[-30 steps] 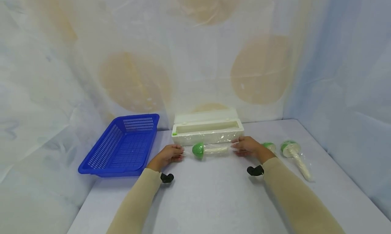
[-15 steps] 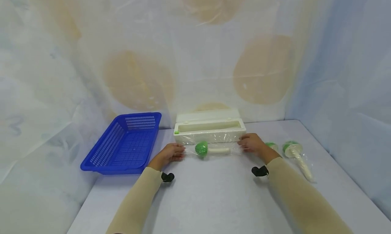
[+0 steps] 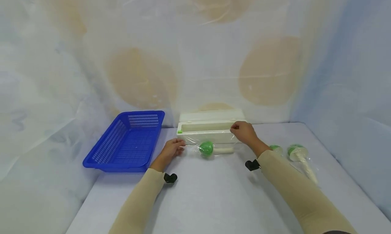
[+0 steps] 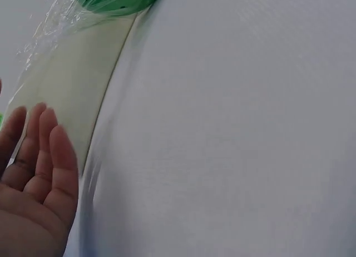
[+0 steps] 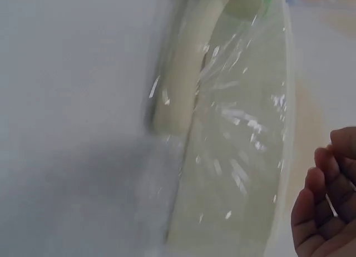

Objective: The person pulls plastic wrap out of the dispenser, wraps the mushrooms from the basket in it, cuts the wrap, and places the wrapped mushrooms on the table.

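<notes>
A mushroom-shaped object with a green cap and pale stem (image 3: 206,149) lies wrapped in clear cling film (image 5: 233,129), close in front of a long white film dispenser (image 3: 210,138) with its lid raised. My left hand (image 3: 172,149) is at the film's left end; in the left wrist view its fingers are loose and nearly straight beside the dispenser. My right hand (image 3: 244,131) is over the dispenser's right end, with thumb and index fingertips together. I cannot tell whether film lies between them. A small green piece (image 3: 180,131) sits at the dispenser's left corner.
A blue slotted basket (image 3: 134,142) stands at the left of the white table (image 3: 207,200). Two more green-capped objects lie at the right, one fully showing (image 3: 297,154), the other (image 3: 276,149) partly behind my right forearm. Plastic sheeting (image 3: 207,57) hangs behind the table.
My right hand has risen from the film's right end to the dispenser's upper right edge. The left hand has stayed near the film's left end. The wrapped object has stayed in place before the dispenser.
</notes>
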A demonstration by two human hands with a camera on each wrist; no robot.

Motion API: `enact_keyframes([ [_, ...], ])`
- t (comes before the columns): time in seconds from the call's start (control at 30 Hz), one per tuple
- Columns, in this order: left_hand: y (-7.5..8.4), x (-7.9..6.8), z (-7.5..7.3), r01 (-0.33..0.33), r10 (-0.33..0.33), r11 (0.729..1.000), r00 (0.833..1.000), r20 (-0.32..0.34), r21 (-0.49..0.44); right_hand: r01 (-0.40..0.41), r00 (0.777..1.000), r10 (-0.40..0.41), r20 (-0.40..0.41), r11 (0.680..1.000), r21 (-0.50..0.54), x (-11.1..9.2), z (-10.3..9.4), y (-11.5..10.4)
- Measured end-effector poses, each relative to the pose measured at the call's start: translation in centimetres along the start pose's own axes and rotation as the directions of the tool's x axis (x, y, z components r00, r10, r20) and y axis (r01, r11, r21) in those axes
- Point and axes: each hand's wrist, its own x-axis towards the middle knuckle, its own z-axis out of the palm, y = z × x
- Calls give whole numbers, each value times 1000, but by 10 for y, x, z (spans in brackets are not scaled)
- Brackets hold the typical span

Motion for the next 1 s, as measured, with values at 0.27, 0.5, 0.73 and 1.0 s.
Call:
enact_keyframes([
  [0.27, 0, 9, 15, -189, 230, 969, 923, -309, 159, 69, 994, -72, 84, 997, 35, 16, 25, -28],
  [0.5, 9, 11, 32, -248, 297, 947, 917, -267, 203, 104, 987, -107, 121, 994, 30, 25, 41, -40],
  [0.73, 10, 20, 35, -281, 315, 937, 937, -150, 206, 118, 979, -120, 167, 993, 25, 28, 52, -52],
  [1.0, 1, 21, 31, -353, 387, 914, 907, -167, 198, 208, 962, -206, 178, 978, 9, 30, 71, -69],
])
